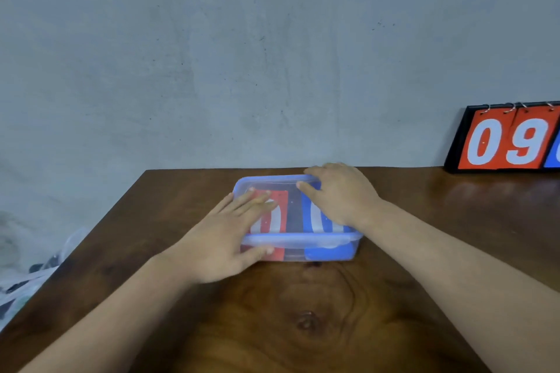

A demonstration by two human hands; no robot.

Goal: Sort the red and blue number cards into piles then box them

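beyond the table's left edge lies a blurred heap of clear plastic (36, 266). on the brown wooden table (303, 327), the left hand (225, 235) lies flat on the left part of the lid of a clear plastic box (303, 240). its fingers are straight and slightly spread, and the thumb touches the box's near wall. the box sits near the far edge, lid on. inside it, the red number cards (280, 215) lie on the left and the blue number cards (315, 218) on the right, a gap between them. the right hand (342, 194) rests on the lid's far right corner, fingers close together and pointing left. at the far right corner stands a flip scoreboard (506, 142) showing 0 and 9 on red.
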